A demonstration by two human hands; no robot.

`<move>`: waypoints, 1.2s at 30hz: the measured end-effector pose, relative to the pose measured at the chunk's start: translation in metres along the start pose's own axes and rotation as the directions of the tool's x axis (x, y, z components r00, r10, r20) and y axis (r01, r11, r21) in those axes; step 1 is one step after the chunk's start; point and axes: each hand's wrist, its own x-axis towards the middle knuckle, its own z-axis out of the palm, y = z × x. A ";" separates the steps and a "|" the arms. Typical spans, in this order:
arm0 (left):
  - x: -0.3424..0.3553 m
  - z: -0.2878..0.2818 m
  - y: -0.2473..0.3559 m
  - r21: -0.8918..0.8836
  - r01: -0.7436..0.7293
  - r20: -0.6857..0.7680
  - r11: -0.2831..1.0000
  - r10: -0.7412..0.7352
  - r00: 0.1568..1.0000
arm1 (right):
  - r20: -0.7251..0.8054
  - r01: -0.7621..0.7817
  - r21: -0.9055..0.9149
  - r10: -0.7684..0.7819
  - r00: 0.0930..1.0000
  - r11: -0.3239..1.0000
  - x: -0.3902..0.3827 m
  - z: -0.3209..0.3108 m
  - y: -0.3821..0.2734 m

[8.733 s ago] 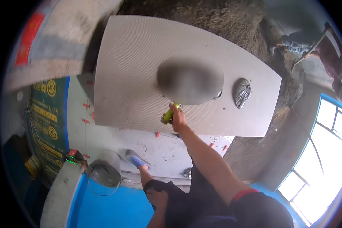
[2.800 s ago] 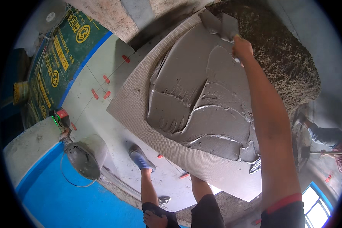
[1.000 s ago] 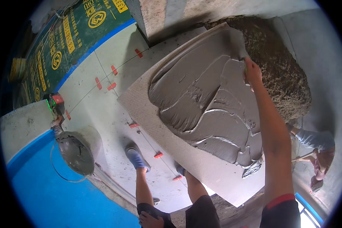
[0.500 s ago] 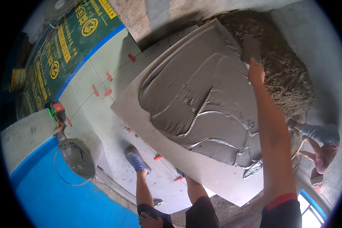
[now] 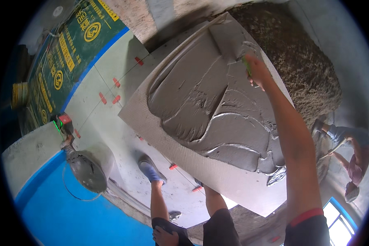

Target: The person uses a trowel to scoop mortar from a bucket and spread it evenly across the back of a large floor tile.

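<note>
A large tile [image 5: 151, 131] with a textured back carries a broad, uneven layer of wet grey mortar [image 5: 184, 102]. My right hand [image 5: 258, 70] is closed round the green handle of a trowel [image 5: 228, 39]. The trowel's flat grey blade lies against the mortar near the tile's far corner and is partly smeared with it. My left hand [image 5: 165, 236] rests on the dark shorts over my left thigh at the bottom, its fingers laid on the cloth and holding nothing I can see.
Pale floor tiles with red spacers [image 5: 116, 99] lie on the left. A bucket of mortar [image 5: 86, 171] and a red laser level [image 5: 63, 121] stand near the blue surface [image 5: 82, 213]. Behind the tile is a sand heap [image 5: 291, 53]. A person [image 5: 352, 151] holds a long-handled tool at right.
My right hand has swung the trowel leftward, from the tile's right far edge onto the mortar near its far corner. My left hand stays on the thigh. The other person has shifted slightly.
</note>
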 end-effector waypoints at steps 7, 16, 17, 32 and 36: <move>0.008 0.034 -0.024 -0.014 0.000 -0.087 1.000 -0.001 0.996 | 0.163 0.024 -0.064 -0.014 0.987 0.998 -0.053 0.062 0.004; 0.018 0.026 -0.049 -0.067 -0.044 -0.069 0.997 0.039 0.997 | 0.348 0.282 -0.275 -0.178 0.920 0.919 -0.147 0.174 0.048; 0.020 0.027 -0.052 -0.072 -0.044 -0.076 0.996 0.039 0.996 | 0.349 0.268 -0.255 -0.170 0.922 0.929 -0.159 0.191 0.047; 0.042 -0.031 -0.088 -0.179 -0.149 -0.077 0.973 0.137 0.988 | 0.338 0.127 -0.302 -0.019 0.941 0.945 -0.304 0.335 0.036; 0.046 -0.034 -0.098 -0.182 -0.165 -0.077 0.969 0.153 0.985 | 0.289 0.032 -0.263 0.047 0.956 0.964 -0.339 0.311 0.065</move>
